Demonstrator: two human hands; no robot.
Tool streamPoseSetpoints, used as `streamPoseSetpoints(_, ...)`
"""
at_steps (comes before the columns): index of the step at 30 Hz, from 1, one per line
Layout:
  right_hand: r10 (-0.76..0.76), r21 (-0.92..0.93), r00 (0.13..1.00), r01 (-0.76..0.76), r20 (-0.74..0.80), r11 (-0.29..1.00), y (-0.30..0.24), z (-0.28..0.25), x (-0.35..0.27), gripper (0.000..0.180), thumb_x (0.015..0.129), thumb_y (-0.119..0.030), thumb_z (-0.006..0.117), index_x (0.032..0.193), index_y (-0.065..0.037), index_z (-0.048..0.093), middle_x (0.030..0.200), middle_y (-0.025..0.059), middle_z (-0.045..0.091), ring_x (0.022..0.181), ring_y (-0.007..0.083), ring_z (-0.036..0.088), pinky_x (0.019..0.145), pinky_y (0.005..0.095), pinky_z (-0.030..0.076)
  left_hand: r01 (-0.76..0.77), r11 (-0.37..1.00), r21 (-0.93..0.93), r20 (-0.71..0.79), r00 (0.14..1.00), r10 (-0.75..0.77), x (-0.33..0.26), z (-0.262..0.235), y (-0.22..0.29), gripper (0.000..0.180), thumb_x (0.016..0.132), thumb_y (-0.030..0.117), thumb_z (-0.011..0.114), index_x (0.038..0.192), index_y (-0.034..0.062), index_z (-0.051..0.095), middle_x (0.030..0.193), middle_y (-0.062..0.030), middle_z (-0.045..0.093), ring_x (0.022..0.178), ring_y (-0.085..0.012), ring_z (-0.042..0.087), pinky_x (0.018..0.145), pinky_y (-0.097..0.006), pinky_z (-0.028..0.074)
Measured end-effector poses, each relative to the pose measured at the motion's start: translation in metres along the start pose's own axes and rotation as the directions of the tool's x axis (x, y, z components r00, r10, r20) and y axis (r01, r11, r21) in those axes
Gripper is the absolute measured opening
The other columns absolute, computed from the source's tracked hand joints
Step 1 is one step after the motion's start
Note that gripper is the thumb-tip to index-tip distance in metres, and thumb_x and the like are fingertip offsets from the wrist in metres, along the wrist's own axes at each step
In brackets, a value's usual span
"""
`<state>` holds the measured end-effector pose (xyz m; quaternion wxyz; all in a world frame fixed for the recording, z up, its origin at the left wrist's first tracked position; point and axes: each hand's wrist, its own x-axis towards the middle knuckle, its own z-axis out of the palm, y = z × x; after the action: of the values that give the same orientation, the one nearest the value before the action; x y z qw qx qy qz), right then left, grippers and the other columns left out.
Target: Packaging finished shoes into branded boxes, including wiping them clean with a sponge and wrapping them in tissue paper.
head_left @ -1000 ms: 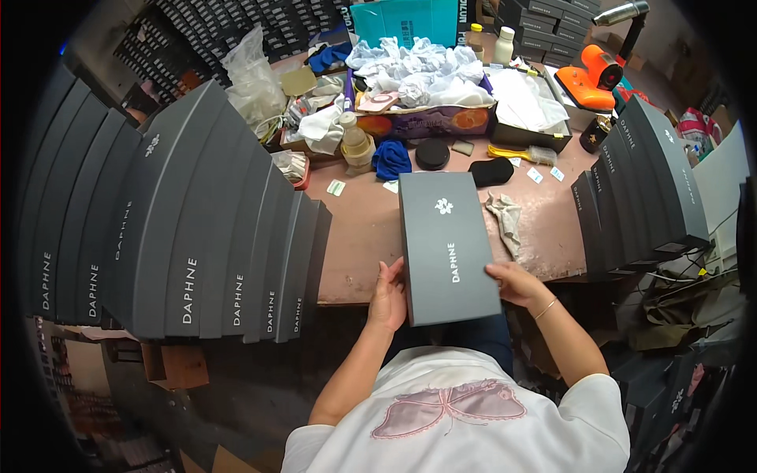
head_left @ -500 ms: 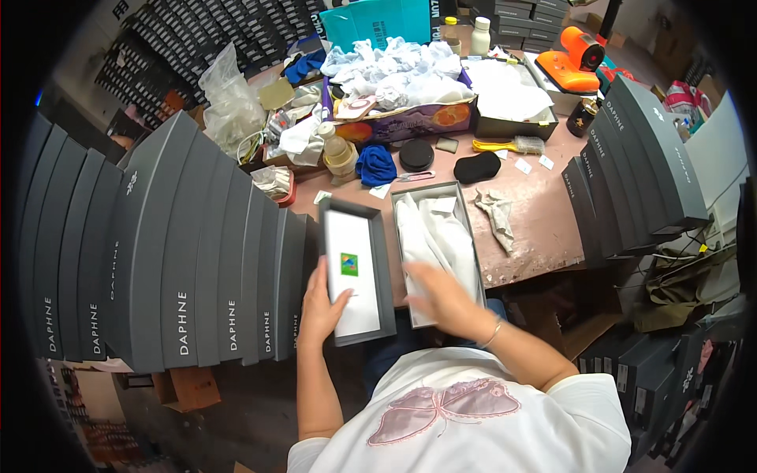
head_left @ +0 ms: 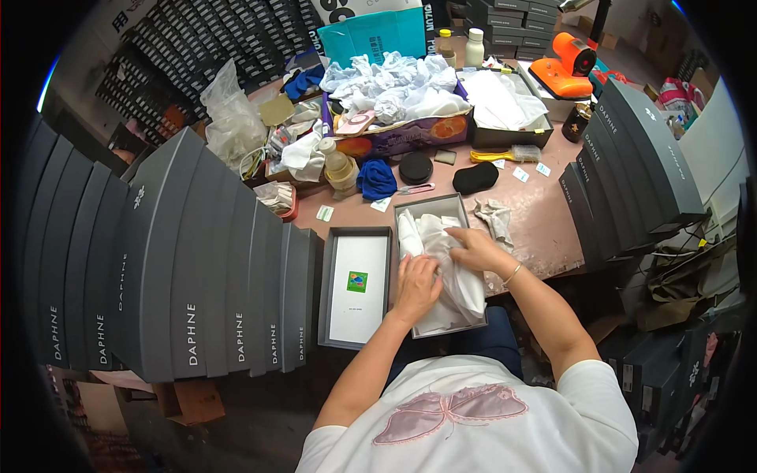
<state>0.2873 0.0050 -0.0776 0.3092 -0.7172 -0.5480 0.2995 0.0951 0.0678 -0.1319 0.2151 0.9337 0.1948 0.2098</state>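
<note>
An open dark grey shoebox (head_left: pixel 482 322) sits at the table's near edge, filled with white tissue paper (head_left: pixel 457 290) that is bunched and folded. Whatever the paper covers is hidden. My left hand (head_left: pixel 419 285) reaches into the box with its fingers curled over the paper on the left side. On the right side my right hand (head_left: pixel 478 251) pinches the paper between thumb and fingers. Just left of the box lies its dark grey lid (head_left: pixel 325 288), inside up, with a white lining and a small green picture label.
Stacks of grey shoeboxes flank me at left (head_left: pixel 189 315) and right (head_left: pixel 646 158). Behind the box lie a blue cloth (head_left: pixel 376 180), a round black tin (head_left: pixel 415 167), a black pad (head_left: pixel 475 178) and a yellow brush (head_left: pixel 505 154). A crumpled glove-like cloth (head_left: pixel 495 221) rests right of it.
My left hand has let go of the lid, which now lies flat beside the box, and has moved right onto the tissue paper. My right hand has shifted up and right over the paper.
</note>
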Motion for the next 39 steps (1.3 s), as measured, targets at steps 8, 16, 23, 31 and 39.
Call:
streamPoseSetpoints(8, 0.151, 0.843, 0.988, -0.097, 0.018, 0.53, 0.005, -0.025, -0.049, 0.048, 0.089, -0.006, 0.058, 0.135, 0.002, 0.047, 0.117, 0.007, 0.062, 0.1, 0.0107, 0.059, 0.087, 0.0254, 0.049, 0.076, 0.91, -0.407, -0.333, 0.915, -0.226, -0.012, -0.016, 0.005, 0.045, 0.084, 0.006, 0.062, 0.126, -0.0014, 0.046, 0.123, -0.0182, 0.055, 0.118, -0.0294, 0.053, 0.102, -0.038, 0.04)
streamPoseSetpoints(16, 0.079, 0.862, 0.955, 0.219, -0.285, 0.458, -0.054, 0.026, -0.062, 0.028, 0.098, -0.021, 0.056, 0.114, 0.001, 0.062, 0.1, 0.0023, 0.066, 0.087, 0.0064, 0.06, 0.074, 0.0205, 0.049, 0.216, -0.391, -0.895, 0.339, 0.898, -0.281, -0.043, -0.054, 0.079, 0.089, 0.087, 0.067, 0.049, 0.149, 0.0106, 0.022, 0.149, -0.0059, 0.035, 0.136, -0.0224, 0.035, 0.111, -0.041, 0.029)
streamPoseSetpoints(23, 0.267, 0.982, 0.946, 0.163, -0.182, 0.09, -0.076, 0.014, -0.043, 0.026, 0.1, -0.028, 0.05, 0.103, -0.003, 0.058, 0.095, 0.0055, 0.067, 0.082, 0.0118, 0.066, 0.076, 0.0255, 0.054, 0.245, -0.507, -0.827, 0.457, 0.818, -0.35, -0.065, -0.067, 0.071, 0.092, 0.081, 0.078, 0.04, 0.148, 0.0154, 0.027, 0.145, -0.0054, 0.042, 0.132, -0.0253, 0.043, 0.108, -0.045, 0.035)
streamPoseSetpoints(31, -0.092, 0.898, 0.962, -0.272, 0.257, -0.345, -0.076, 0.005, -0.035, 0.032, 0.102, -0.027, 0.045, 0.118, -0.002, 0.055, 0.114, 0.0118, 0.064, 0.097, 0.024, 0.066, 0.088, 0.036, 0.055, 0.071, -0.739, -0.67, 0.342, 0.913, -0.223, -0.036, -0.061, 0.064, 0.106, 0.075, 0.088, 0.029, 0.15, 0.014, 0.023, 0.153, -0.0121, 0.028, 0.138, -0.0304, 0.034, 0.111, -0.045, 0.033)
streamPoseSetpoints(39, -0.163, 0.182, 0.903, 0.251, -0.397, 0.951, -0.059, 0.005, 0.004, 0.02, 0.095, -0.018, 0.057, 0.094, 0.001, 0.064, 0.081, 0.0078, 0.067, 0.071, 0.017, 0.064, 0.061, 0.0278, 0.048, 0.11, -0.781, -0.614, 0.45, 0.862, -0.233, -0.043, -0.018, 0.021, 0.045, 0.093, 0.025, 0.059, 0.134, 0.0096, 0.046, 0.125, -0.0062, 0.056, 0.116, -0.0227, 0.055, 0.099, -0.041, 0.047)
